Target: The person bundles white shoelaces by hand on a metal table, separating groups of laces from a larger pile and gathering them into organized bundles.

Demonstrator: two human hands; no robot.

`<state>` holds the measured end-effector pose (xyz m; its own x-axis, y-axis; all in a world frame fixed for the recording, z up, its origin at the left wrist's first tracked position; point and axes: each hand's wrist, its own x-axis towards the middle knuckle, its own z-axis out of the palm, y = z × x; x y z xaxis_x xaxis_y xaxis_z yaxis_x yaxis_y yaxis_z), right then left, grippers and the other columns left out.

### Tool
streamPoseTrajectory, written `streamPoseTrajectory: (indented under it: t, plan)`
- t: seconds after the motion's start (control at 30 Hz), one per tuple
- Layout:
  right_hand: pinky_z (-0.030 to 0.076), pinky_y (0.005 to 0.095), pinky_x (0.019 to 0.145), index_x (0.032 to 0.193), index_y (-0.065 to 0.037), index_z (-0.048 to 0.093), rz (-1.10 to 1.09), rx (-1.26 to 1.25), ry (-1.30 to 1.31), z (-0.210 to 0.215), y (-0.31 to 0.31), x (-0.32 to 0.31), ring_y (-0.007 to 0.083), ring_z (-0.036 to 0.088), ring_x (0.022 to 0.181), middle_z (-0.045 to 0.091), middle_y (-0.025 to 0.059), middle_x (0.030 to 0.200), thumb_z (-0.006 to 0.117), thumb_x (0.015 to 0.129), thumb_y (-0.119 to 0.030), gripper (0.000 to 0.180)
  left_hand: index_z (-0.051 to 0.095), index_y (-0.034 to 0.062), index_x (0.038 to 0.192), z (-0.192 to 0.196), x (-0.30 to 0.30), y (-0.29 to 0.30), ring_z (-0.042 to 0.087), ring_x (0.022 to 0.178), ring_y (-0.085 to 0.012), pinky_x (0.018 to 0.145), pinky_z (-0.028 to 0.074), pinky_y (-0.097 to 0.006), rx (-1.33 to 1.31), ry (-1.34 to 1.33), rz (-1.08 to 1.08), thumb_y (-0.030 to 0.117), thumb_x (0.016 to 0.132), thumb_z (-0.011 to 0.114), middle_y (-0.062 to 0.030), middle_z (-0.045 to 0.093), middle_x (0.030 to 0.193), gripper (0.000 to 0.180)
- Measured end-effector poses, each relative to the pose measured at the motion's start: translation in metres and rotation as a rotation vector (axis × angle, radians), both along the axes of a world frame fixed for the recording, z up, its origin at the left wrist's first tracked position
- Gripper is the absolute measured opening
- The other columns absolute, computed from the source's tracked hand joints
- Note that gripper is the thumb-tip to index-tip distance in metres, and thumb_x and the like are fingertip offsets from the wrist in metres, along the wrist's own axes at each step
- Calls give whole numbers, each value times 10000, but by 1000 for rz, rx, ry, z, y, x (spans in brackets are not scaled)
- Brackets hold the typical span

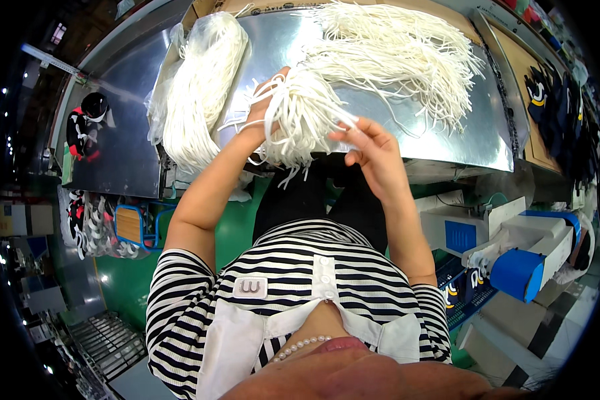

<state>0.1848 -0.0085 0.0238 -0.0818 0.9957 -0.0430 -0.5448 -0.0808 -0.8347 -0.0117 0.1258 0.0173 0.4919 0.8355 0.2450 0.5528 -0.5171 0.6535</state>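
My left hand [261, 107] grips a thick bundle of white cords [299, 119] at the near edge of a shiny metal table [440, 127]; the cord ends hang down over the edge. My right hand [373, 143] pinches a few strands of the same bundle between thumb and fingers. Behind the hands, a loose spread of white cords [393, 53] lies across the tabletop. A bagged hank of white cords [200, 80] lies to the left of my left hand.
A white and blue machine [513, 247] stands at the lower right. Dark caps [560, 100] sit on a brown surface at the right. A black and red item [87, 123] lies at the table's left end, white straps [97, 223] hang below, and the floor is green.
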Motion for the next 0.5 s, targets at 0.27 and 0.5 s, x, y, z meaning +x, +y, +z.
streamPoseTrajectory:
  t: [0.27,0.5]
  plan:
    - [291,155,449,947,-39,580,46,-18,372,-16,15,4,52,528,738,597,36,898,532,947,-125,98,532,45,1146,-24,3,7,581,956,-290,840,461,-360,89,-148,-168,216,841,605,-131,600,1048,357]
    - [247,159,403,989,9,588,240,-14,142,-2,-9,-28,22,347,421,524,-6,576,513,957,-149,177,548,47,1199,-51,13,27,577,1031,-221,900,457,-336,-71,-148,-27,168,879,584,-105,609,1130,345]
